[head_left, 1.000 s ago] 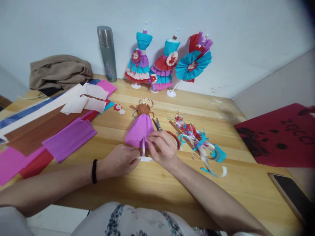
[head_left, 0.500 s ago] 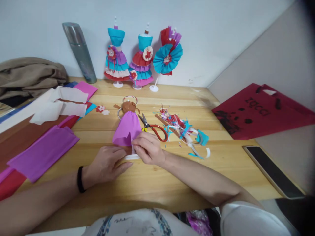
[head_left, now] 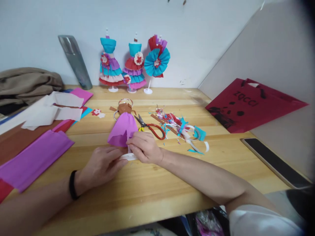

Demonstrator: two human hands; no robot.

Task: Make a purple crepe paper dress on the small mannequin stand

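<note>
Bare left hand [head_left: 102, 165]: palm down, fingers bent, thumb reaching forward beneath them
Left wrist: black fabric-like band [head_left: 73, 185] around it
Bare right hand [head_left: 145, 147]: fingers curled, fingertips pinched together, pointing left
Right forearm [head_left: 201, 173]: slanting in from the right, elbow bent

Seeing three dress stands [head_left: 135, 67] standing in a row at the back of the table [head_left: 147, 183], near the wall [head_left: 182, 32], and a flask [head_left: 76, 64] left of them. Finding a cloth [head_left: 29, 83] lying left of the flask, with paper sheets [head_left: 36, 154] overlapping in front of it. Spotting a smaller dress form [head_left: 125, 124] between the paper flowers [head_left: 97, 113] on its left and the scissors [head_left: 152, 128] on its right. Noting paper scraps [head_left: 182, 126] just beyond the scissors to the right, a bag [head_left: 246, 108] farther right, and a phone [head_left: 273, 160] in front of the bag.
</note>
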